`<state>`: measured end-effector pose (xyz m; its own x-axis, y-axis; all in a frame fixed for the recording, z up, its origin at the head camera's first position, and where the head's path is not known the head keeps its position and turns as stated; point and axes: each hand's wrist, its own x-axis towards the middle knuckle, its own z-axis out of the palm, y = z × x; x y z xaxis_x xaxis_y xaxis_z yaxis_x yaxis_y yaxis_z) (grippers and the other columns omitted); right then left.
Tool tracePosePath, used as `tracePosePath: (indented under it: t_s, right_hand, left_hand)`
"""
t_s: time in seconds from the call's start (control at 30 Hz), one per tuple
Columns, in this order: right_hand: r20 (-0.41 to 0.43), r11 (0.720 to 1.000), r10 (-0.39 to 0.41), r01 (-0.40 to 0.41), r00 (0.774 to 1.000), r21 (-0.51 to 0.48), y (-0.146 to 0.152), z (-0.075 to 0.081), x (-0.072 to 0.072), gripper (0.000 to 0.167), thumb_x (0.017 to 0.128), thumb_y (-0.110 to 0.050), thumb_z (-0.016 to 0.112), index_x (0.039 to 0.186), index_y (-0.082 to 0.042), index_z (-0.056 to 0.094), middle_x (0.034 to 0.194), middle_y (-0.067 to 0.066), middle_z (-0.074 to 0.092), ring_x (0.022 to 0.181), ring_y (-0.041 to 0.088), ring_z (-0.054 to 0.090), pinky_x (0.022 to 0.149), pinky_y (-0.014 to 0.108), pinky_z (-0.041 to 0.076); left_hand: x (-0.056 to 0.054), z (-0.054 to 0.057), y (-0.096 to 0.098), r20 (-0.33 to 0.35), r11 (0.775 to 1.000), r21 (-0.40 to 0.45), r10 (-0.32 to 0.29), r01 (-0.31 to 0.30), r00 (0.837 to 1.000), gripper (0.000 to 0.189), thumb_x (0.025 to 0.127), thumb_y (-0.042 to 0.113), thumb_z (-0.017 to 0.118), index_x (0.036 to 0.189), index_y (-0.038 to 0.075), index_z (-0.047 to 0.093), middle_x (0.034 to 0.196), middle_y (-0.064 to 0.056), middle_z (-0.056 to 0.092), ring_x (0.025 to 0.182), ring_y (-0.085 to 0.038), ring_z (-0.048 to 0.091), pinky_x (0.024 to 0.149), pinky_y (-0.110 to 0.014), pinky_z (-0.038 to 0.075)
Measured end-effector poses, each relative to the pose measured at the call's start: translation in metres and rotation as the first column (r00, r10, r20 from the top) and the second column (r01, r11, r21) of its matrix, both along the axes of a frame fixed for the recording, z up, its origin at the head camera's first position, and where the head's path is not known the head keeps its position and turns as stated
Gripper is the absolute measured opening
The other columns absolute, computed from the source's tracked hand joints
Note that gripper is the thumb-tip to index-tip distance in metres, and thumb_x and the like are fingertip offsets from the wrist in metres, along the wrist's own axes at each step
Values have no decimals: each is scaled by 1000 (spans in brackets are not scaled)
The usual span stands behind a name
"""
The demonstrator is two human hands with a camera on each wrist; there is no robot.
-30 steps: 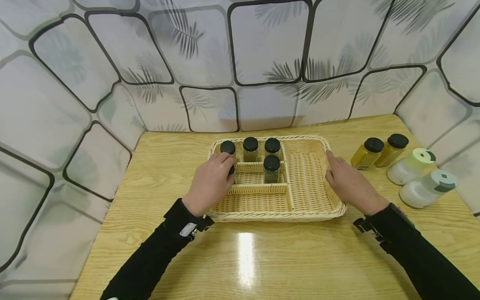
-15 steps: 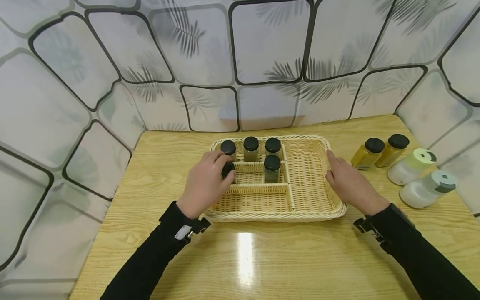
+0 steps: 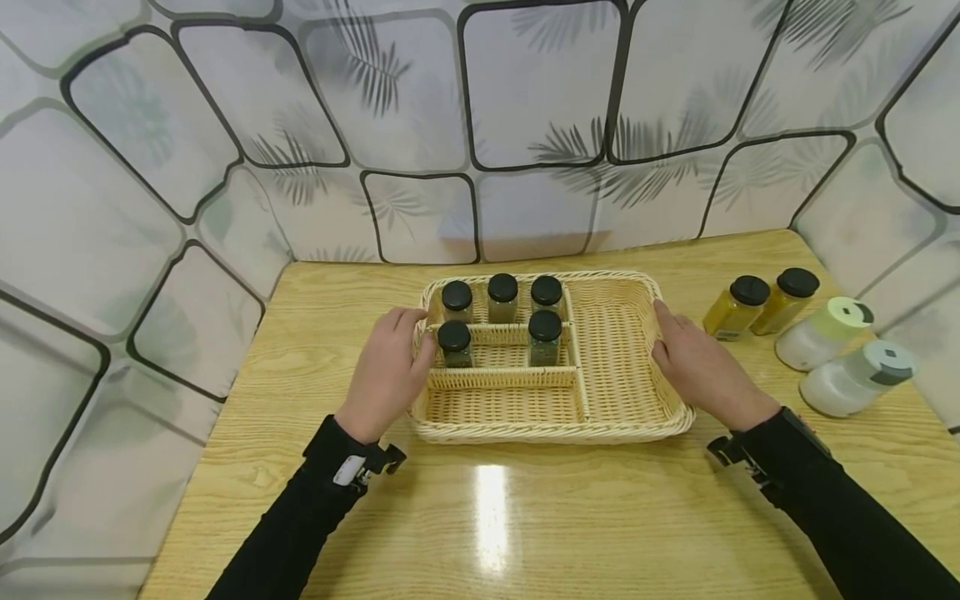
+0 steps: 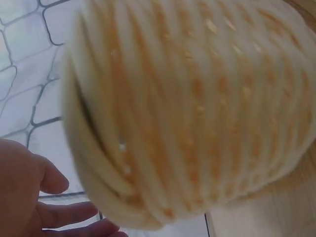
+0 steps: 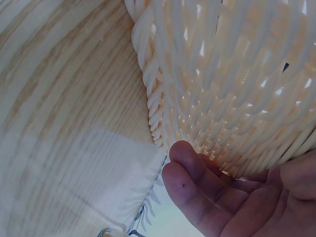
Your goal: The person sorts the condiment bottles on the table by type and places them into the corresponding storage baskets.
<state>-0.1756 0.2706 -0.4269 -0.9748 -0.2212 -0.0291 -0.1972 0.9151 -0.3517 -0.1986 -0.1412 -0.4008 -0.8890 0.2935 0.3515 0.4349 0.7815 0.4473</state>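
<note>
Head view, wicker basket (image 3: 618,350), between left grip (image 3: 382,373) and right grip (image 3: 707,368)

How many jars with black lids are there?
7. Five in the basket: the back-left jar, back-middle jar, back-right jar, second-row left jar and second-row right jar. Two on the table right of it: the left yellow jar and right yellow jar.

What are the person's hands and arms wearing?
No gloves on the left hand or right hand. Long black sleeves: left sleeve, right sleeve. Small black wrist mounts: left mount, right mount. White patch by the left one; its text, if any, is unreadable.
</note>
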Motion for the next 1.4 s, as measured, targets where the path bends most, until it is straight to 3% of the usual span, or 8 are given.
tracePosePath:
  t_s: [0.17,0.43,0.57,0.73,0.97,1.1,1.27,1.4]
  right_hand:
    - [-6,1000,-3,3,1000,3,0,0,0,61,106,-14,34,157,11,13,138,42,45,78,28,51,66,41,41]
    - [0,1000,-7,7,1000,6,-1,0,1,61,106,-14,34,157,11,13,143,43,41,102,40,56,75,47,44]
    - [-12,1000,-5,5,1000,11,0,-1,1,60,106,-14,34,157,11,14,140,42,44,92,34,55,72,44,43]
    - [-4,1000,2,-2,1000,0,0,-1,1,60,107,-14,34,157,10,12,136,41,47,67,24,46,59,36,36]
    - [-14,1000,-2,2,1000,9,-1,0,-1,61,107,-15,36,157,10,13,133,40,50,69,24,47,61,36,38]
    - [-17,1000,1,-1,1000,10,-2,0,-1,61,106,-14,36,157,11,13,132,40,50,72,25,48,64,39,39]
    - [8,1000,4,-4,1000,8,-1,0,-2,61,107,-15,33,158,10,11,135,41,48,75,26,49,64,39,39]
    - [36,1000,-3,3,999,3,1,2,-1,62,107,-16,32,158,9,8,138,42,44,69,24,47,60,37,37]
  left_hand:
    - [-3,-6,-5,81,999,11,37,-38,996,43,104,19,45,138,-7,52,127,-23,58,118,-38,57,99,-50,48]
    - [-6,-14,-6,150,999,-6,50,-50,987,45,100,12,48,141,-7,48,117,-20,57,81,-24,55,70,-38,50]
    - [-8,-18,-5,160,999,2,50,-51,986,45,99,10,49,140,-8,48,116,-18,54,77,-22,52,66,-35,48]
    - [-9,-23,-4,160,999,-16,50,-48,986,45,100,8,47,142,-7,46,122,-20,49,76,-21,53,64,-35,48]
    - [-11,-32,-4,144,998,-5,59,-59,988,47,101,7,45,146,-8,42,124,-23,46,70,-21,53,59,-32,46]
    - [-10,-35,-3,171,996,0,86,-88,981,50,102,10,43,149,-7,39,126,-23,46,72,-22,52,61,-33,47]
    - [-8,-37,-2,198,993,6,110,-114,974,52,103,13,41,150,-8,36,127,-26,51,85,-28,54,75,-41,51]
    - [-9,-39,0,217,993,26,104,-113,971,53,104,15,38,152,-7,35,130,-27,53,86,-29,54,78,-43,49]
